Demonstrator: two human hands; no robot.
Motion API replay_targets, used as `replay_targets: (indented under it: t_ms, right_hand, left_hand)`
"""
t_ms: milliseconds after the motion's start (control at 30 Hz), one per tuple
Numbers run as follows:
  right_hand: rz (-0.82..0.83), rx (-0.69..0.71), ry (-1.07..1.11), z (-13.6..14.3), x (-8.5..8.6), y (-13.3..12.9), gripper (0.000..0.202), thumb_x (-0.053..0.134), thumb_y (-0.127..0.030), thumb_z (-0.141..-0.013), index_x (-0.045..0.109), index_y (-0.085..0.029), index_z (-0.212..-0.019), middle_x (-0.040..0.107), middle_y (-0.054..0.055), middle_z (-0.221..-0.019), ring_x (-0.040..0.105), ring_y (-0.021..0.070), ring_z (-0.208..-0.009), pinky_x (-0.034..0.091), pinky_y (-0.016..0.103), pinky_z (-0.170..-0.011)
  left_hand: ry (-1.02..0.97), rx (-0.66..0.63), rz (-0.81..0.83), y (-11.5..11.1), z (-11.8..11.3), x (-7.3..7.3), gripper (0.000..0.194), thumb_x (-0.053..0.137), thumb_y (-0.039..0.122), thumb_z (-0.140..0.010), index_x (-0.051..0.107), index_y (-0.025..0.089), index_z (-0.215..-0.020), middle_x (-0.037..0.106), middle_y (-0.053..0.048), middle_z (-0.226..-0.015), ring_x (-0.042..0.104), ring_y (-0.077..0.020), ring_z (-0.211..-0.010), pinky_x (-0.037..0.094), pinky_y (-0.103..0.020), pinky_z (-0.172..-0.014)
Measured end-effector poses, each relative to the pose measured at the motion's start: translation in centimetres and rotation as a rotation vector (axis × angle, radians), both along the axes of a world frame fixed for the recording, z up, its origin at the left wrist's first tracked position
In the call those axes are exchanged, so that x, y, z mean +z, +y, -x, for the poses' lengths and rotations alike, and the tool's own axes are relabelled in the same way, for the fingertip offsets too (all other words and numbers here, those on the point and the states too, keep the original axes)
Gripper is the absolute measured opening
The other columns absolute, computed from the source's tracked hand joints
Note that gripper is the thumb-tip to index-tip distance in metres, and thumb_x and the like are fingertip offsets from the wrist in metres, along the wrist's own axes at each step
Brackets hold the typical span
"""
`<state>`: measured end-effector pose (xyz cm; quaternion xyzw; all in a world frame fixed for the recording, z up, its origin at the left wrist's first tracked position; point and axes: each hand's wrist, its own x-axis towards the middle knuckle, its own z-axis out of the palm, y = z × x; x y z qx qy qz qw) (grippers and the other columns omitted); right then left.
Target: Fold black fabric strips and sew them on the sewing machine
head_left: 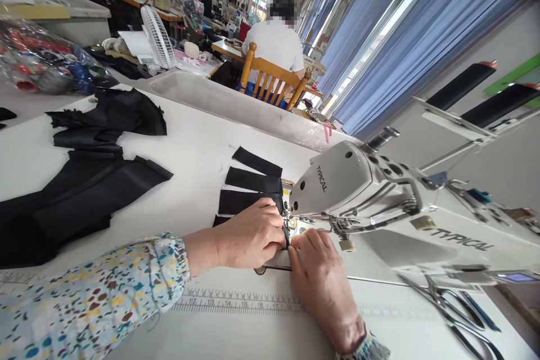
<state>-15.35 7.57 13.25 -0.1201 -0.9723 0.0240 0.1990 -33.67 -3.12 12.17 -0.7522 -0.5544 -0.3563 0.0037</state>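
Observation:
Fingers bent together, my left hand (253,230) grips black fabric right beside the presser foot (287,214) of a white sewing machine (379,191). My right hand (318,270) is closed at the same small piece, thumb and fingertips at its near end in front of the needle. Most of that piece is hidden under the hands. Beyond my left hand several black fabric strips (253,180) fan out flat on the table, joined or lined up at the needle side. One of them is partly covered by my left hand.
Larger black fabric pieces (88,185) lie on the left of the white table (198,124). Scissors (455,309) rest at the right edge, with a ruler scale (244,302) along the front. Ahead, a person in white (274,45) sits on a wooden chair (270,81); a fan (157,39) stands left.

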Motion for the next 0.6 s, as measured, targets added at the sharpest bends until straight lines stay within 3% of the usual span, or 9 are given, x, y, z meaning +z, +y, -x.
replay_targets:
  t_ms: [200,367,500,600]
  right_hand:
    - [-0.111,0.018,-0.048,0.3,0.4,0.0,0.02,0.045,-0.012,-0.098,0.052,-0.022,-0.082,0.056,0.006,-0.082,0.05,0.0231,-0.08,0.044,0.038,-0.074]
    - [-0.147,0.028,-0.07,0.4,0.6,0.0,0.021,0.042,-0.012,-0.099,0.057,-0.02,-0.086,0.059,0.008,-0.085,0.053,0.0249,-0.084,0.045,0.038,-0.074]
    - [0.05,0.033,-0.088,-0.6,0.9,1.1,0.022,0.044,-0.017,-0.102,0.06,-0.02,-0.088,0.061,0.007,-0.086,0.057,0.0242,-0.084,0.049,0.041,-0.077]
    - [0.26,0.003,-0.056,-1.7,1.2,2.4,0.018,0.045,-0.023,-0.104,0.063,-0.022,-0.101,0.066,0.007,-0.097,0.061,0.025,-0.094,0.052,0.041,-0.081]
  left_hand:
    - [-0.011,0.044,0.027,0.1,-0.4,0.5,0.023,0.056,0.002,-0.084,0.071,0.017,-0.093,0.06,-0.001,-0.073,0.053,-0.019,-0.076,0.041,-0.039,-0.096]
    - [0.028,0.043,0.059,0.1,-0.5,0.6,0.025,0.055,0.002,-0.087,0.073,0.02,-0.082,0.054,-0.001,-0.069,0.051,-0.0191,-0.076,0.042,-0.038,-0.094]
    - [0.037,0.02,0.053,-0.2,-0.3,0.4,0.032,0.055,0.002,-0.088,0.078,0.023,-0.095,0.058,-0.001,-0.074,0.052,-0.0187,-0.078,0.039,-0.04,-0.1]
    - [0.08,0.007,0.048,-0.4,-0.2,0.5,0.036,0.054,0.001,-0.088,0.078,0.025,-0.1,0.059,-0.001,-0.076,0.052,-0.0189,-0.079,0.036,-0.043,-0.105]
